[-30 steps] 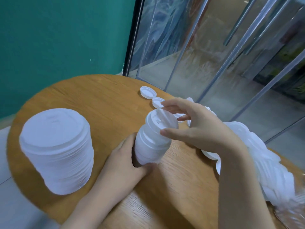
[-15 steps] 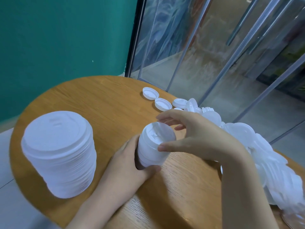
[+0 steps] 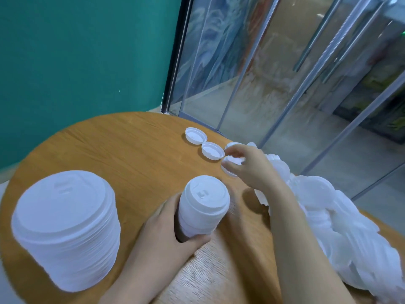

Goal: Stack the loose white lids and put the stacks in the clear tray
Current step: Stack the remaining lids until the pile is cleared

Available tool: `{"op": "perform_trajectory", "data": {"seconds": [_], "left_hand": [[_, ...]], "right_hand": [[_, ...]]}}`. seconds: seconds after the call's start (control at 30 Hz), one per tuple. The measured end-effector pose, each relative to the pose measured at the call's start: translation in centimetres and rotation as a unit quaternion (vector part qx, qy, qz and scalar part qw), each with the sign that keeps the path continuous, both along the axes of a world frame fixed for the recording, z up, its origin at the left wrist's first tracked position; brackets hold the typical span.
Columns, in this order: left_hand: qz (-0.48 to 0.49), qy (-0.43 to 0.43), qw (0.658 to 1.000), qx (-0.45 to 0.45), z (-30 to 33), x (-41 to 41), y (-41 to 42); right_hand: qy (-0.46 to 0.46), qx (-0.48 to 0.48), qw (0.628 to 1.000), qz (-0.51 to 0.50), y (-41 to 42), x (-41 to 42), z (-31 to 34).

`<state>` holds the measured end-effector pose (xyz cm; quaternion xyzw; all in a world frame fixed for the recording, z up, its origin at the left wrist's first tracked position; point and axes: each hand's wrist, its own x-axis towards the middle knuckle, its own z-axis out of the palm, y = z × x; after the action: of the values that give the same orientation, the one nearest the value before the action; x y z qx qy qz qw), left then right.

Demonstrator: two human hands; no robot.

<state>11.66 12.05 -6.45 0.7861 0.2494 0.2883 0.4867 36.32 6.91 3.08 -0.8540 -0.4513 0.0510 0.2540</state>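
While left hand (image 3: 166, 235) grips small stack (image 3: 202, 207), right hand (image 3: 252, 167) pinches loose lid (image 3: 230, 166)

I am seeing the small stack (image 3: 202, 207) standing mid-surface (image 3: 122, 150). The big stack (image 3: 65, 227) is sitting left of it, two lone lids (image 3: 195, 135) behind it, and the loose heap (image 3: 341, 220) right of it.

Looks like a café or drinks shop front. Round wooden table (image 3: 122, 154) at lower centre, heaped with white disposable cup lids (image 3: 341, 218) at right, stacked lids (image 3: 65, 229) at lower left. Teal wall (image 3: 83, 53) upper left; glass doors (image 3: 285, 73) with metal handles upper right.
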Motion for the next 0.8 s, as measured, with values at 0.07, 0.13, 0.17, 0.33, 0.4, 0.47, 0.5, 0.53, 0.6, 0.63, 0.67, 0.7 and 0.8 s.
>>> {"op": "perform_trajectory", "data": {"seconds": [0.07,0.13,0.17,0.33,0.4,0.47,0.5,0.53,0.6,0.63,0.67,0.7,0.8], "left_hand": [[0.001,0.0,1.0,0.0,-0.2,0.2,0.1],[-0.001,0.002,1.0,0.002,-0.3,0.2,0.2],[-0.001,0.003,1.0,0.006,-0.3,0.2,0.2],[0.0,-0.003,1.0,0.012,-0.5,0.4,0.4],[-0.002,-0.004,1.0,0.013,-0.5,0.4,0.4],[-0.004,-0.005,1.0,0.012,-0.5,0.4,0.4],[-0.004,-0.006,1.0,0.01,-0.5,0.3,0.4],[-0.003,-0.008,1.0,0.008,-0.5,0.3,0.3],[-0.001,-0.007,1.0,0.006,-0.6,0.4,0.3],[-0.001,-0.006,1.0,0.007,-0.5,0.4,0.3],[0.0,-0.006,1.0,0.007,-0.5,0.3,0.3],[0.0,-0.006,1.0,0.005,-0.5,0.3,0.3],[-0.006,0.007,1.0,0.005,-0.2,0.1,0.4]], "right_hand": [[-0.04,-0.031,0.999,-0.004,2.8,1.6,-1.9],[-0.059,-0.057,0.997,-0.007,4.7,2.8,-3.0],[-0.069,-0.064,0.996,-0.005,5.4,3.1,-3.2],[-0.1,-0.096,0.99,-0.01,7.1,4.6,-4.2],[-0.104,-0.108,0.989,-0.019,7.3,5.0,-4.8],[-0.098,-0.104,0.989,-0.024,7.1,5.1,-5.0],[-0.09,-0.094,0.991,-0.024,6.9,4.9,-4.9],[-0.077,-0.077,0.994,-0.022,6.7,4.6,-4.7],[-0.035,-0.02,0.999,-0.017,5.8,3.8,-3.9],[-0.014,0.018,1.0,-0.013,4.9,3.2,-3.4],[0.002,0.058,0.998,-0.009,3.7,2.4,-2.8],[0.018,0.097,0.995,-0.012,2.3,1.5,-2.3],[0.098,0.199,0.974,-0.046,-2.5,-1.3,-1.7]]}}
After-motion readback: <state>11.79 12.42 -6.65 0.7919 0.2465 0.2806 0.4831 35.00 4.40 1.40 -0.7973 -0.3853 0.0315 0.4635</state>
